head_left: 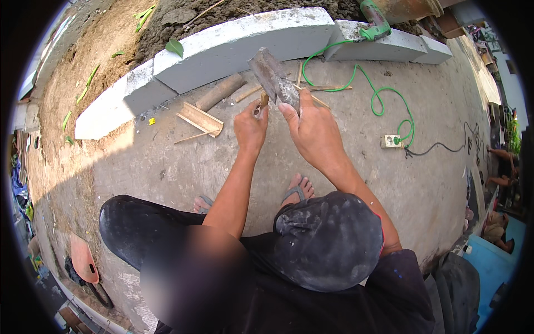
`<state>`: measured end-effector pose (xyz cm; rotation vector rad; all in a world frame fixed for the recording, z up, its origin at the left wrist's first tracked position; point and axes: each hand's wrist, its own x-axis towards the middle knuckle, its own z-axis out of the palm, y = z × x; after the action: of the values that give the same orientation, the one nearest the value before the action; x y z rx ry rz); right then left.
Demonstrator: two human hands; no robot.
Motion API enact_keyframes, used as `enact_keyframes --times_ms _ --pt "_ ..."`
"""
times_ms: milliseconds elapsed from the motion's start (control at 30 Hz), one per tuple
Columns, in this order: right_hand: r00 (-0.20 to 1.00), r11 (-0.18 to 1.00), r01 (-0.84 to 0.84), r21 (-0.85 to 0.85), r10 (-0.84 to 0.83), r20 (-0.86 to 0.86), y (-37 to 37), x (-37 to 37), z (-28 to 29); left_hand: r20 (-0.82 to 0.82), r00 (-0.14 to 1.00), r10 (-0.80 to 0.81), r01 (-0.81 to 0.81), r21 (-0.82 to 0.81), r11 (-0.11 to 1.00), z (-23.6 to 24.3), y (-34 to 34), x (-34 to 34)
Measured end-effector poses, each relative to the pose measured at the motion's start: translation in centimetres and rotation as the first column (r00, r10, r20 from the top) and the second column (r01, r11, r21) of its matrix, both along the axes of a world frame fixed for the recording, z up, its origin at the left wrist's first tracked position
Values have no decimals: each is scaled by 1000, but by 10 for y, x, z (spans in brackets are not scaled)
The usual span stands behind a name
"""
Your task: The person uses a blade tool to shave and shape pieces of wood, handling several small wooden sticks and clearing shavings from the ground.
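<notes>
Above the concrete floor, my right hand (318,131) is closed around the near end of a broad, worn grey metal blade (265,71), shaped like a cleaver. Its handle is hidden in the grip. Just left of it, my left hand (251,129) pinches a short piece of bamboo (264,100) upright, close beside the blade's edge. Whether blade and bamboo touch, I cannot tell. Beyond my left hand lie a split half of bamboo (201,119), hollow side up, and a round bamboo length (221,92). Thin bamboo strips (318,98) are scattered behind the blade.
A curved row of light grey blocks (245,43) borders dark soil (183,22). On the blocks at the back right rests a green power tool (376,23); its green cord (380,106) runs to a white socket strip (391,141). Another person (497,229) sits at the far right.
</notes>
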<state>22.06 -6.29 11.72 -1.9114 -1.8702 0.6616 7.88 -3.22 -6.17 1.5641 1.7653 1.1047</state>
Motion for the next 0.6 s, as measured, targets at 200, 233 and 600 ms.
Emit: enact_keyframes --times_ms 200,233,600 --pt "1000 997 -1 -80 2 17 -5 1 9 -83 976 -202 177 -244 954 2 6 -3" --pt "1000 997 -4 -82 5 14 -7 0 9 -95 951 -293 240 -369 898 -4 12 -8" --pt "997 997 -71 11 71 10 2 7 2 -112 953 -282 247 -259 934 -8 24 -18"
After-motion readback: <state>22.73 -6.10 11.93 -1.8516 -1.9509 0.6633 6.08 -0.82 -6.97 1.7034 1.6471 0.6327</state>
